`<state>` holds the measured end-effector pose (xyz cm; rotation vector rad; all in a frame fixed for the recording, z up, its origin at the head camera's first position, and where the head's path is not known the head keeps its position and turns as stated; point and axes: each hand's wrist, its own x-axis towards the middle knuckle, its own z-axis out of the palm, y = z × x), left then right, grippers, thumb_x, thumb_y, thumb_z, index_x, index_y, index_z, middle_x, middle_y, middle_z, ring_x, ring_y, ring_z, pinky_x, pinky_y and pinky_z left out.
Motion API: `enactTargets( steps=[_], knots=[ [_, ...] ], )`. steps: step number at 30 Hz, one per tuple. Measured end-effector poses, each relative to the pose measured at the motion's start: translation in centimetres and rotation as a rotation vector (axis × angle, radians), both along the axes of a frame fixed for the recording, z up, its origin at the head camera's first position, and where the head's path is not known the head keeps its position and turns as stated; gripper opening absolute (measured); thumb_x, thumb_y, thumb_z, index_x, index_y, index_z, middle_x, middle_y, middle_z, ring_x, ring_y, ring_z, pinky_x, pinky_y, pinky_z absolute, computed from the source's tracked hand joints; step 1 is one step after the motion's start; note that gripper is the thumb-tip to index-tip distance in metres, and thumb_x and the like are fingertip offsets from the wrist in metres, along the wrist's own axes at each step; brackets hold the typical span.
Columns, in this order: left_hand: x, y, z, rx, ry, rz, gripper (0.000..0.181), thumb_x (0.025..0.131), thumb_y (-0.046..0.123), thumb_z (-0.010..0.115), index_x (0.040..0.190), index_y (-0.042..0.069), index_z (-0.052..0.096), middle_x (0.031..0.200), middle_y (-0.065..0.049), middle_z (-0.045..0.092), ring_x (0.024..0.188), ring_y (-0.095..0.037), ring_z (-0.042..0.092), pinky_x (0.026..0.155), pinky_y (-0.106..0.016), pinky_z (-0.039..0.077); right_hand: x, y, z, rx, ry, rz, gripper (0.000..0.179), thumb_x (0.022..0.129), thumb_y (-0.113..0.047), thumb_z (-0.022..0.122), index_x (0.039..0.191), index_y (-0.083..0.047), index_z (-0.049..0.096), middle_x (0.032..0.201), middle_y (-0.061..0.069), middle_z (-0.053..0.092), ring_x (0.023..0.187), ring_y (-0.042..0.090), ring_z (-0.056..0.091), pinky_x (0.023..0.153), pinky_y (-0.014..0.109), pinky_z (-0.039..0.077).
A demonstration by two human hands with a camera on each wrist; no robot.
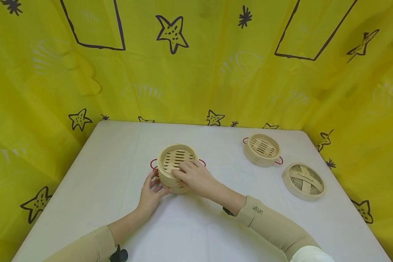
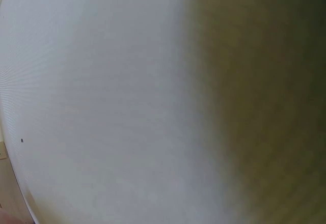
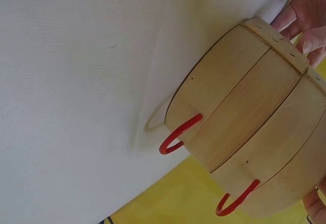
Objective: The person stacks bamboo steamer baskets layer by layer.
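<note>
The right hand [image 1: 199, 182] curls its fingers over the near rim of the upper steamer basket [image 1: 166, 177], thumb outside them along the edge; the left hand [image 1: 149, 198] wraps fingers and thumb round the lower basket [image 3: 239, 102]. The stack stands upright between both hands on the counter [image 1: 196, 233], its axis vertical, slotted floor facing up. Only the right wrist view shows two red loops [image 3: 178, 131], one per tier. Beyond and right of the right fingers sits another slotted basket [image 1: 261, 160]; farther right, a woven lid [image 1: 306, 179].
</note>
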<state>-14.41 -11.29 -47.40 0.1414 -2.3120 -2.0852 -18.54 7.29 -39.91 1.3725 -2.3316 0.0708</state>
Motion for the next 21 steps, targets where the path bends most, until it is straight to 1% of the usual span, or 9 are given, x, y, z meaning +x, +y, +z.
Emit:
enactTargets(
  steps=[3,11,18,21],
  knots=[
    [0.03,0.06,0.04,0.002,0.0,0.003,0.086,0.07,0.005,0.078,0.14,0.005,0.028,0.137,-0.014,0.033,0.12,-0.031,0.039,0.102,-0.039,0.041,-0.01,0.14,0.03,0.002,0.004,0.0,0.036,0.071,-0.036,0.07,0.098,-0.02,0.052,0.082,-0.003,0.046,0.079,0.014,0.048,0.079,0.029,0.045],
    [0.09,0.08,-0.02,-0.012,0.001,0.004,0.086,0.07,0.005,0.078,0.139,0.005,0.029,0.136,-0.015,0.033,0.119,-0.032,0.04,0.1,-0.039,0.043,-0.22,0.42,-0.11,-0.018,-0.005,0.014,0.035,0.071,-0.036,0.069,0.097,-0.02,0.052,0.082,-0.003,0.046,0.08,0.015,0.047,0.078,0.03,0.044],
    [0.05,0.11,-0.07,-0.018,0.007,0.007,0.083,0.069,0.005,0.078,0.137,0.006,0.031,0.133,-0.015,0.035,0.117,-0.032,0.042,0.099,-0.039,0.044,-0.23,0.73,-0.05,0.009,-0.024,-0.001,0.035,0.074,-0.036,0.068,0.103,-0.021,0.054,0.087,-0.003,0.049,0.088,0.015,0.049,0.085,0.03,0.044],
    [0.01,0.09,-0.21,-0.014,0.004,0.003,0.084,0.069,0.004,0.078,0.138,0.006,0.03,0.134,-0.016,0.035,0.118,-0.032,0.042,0.099,-0.04,0.043,-0.22,0.82,0.03,0.014,-0.026,0.0,0.035,0.075,-0.035,0.067,0.105,-0.021,0.055,0.089,-0.003,0.05,0.089,0.015,0.05,0.085,0.03,0.044]
  ],
)
